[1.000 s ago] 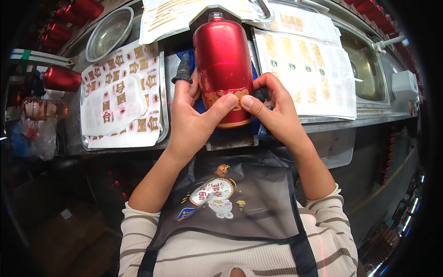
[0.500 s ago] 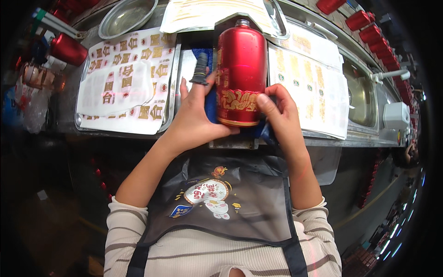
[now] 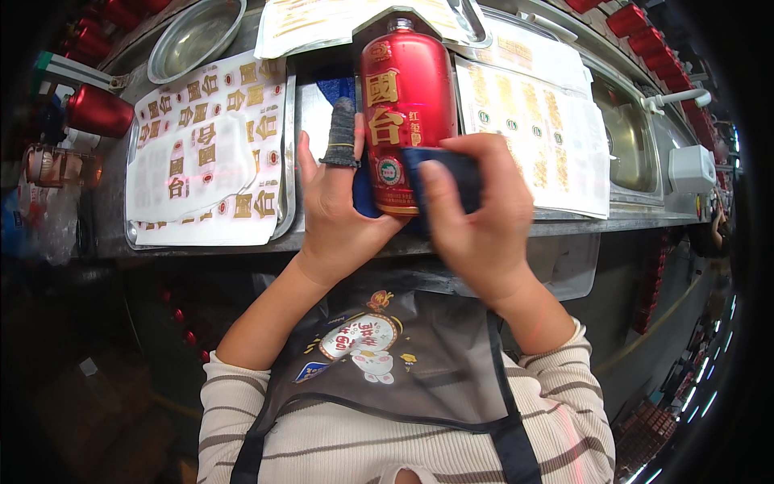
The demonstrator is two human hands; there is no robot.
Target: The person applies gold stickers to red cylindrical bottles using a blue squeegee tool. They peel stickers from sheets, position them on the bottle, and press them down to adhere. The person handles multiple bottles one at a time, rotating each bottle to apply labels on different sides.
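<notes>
A glossy red bottle (image 3: 431, 89) with gold lettering, a round green-and-white emblem and an uncapped neck lies with its neck pointing away from me. My left hand (image 3: 343, 189) holds it at the lower left, thumb by the base, one finger wrapped in a dark grey finger cover (image 3: 342, 133). In my right hand (image 3: 488, 218) is a dark blue flat pad (image 3: 455, 179), pinched between thumb and fingers and pressed to the bottle's lower right side. A blue cloth (image 3: 363, 181) shows partly beneath the bottle.
At left, a metal tray (image 3: 284, 198) bears decal sheets (image 3: 149, 181); more sheets (image 3: 580, 161) lie at right. A metal bowl (image 3: 197, 40), a sink (image 3: 633, 153) with a white tap (image 3: 681, 98), and a white container (image 3: 692, 169) stand around. Another red bottle (image 3: 98, 111) sits far left.
The bottle has turned, bringing the large gold lettering and emblem to face up. My right hand has moved from the bottle's side onto its face with the blue pad.
</notes>
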